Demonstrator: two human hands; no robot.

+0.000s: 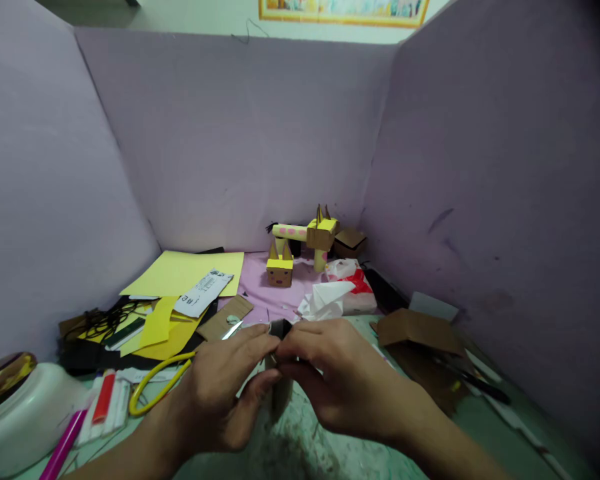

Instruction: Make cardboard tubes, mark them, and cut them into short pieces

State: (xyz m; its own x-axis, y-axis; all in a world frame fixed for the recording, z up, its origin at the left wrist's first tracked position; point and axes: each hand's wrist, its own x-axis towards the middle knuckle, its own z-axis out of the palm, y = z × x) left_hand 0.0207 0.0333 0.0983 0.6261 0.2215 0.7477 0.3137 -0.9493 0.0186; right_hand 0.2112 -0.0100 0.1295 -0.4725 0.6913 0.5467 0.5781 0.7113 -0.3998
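My left hand (225, 390) and my right hand (343, 380) meet at the middle, both closed. Pinched between their fingertips is a small dark strip (280, 327), its top edge bent; a dull brownish part (281, 397) hangs below, and I cannot tell whether it is the same piece. Scissors with yellow handles (143, 400) lie under and beside my left hand, blade (231, 330) pointing away. Just beyond that hand is a flat piece of brown cardboard (225, 319).
A small box head with pointed ears (280, 272) stands at the back beside a spotted yellow paper animal (290, 232). Yellow sheets (190, 270), markers (105, 397) and a white pot (30, 413) are left. Tissues (325, 300) and a brown cardboard box (420, 330) lie right.
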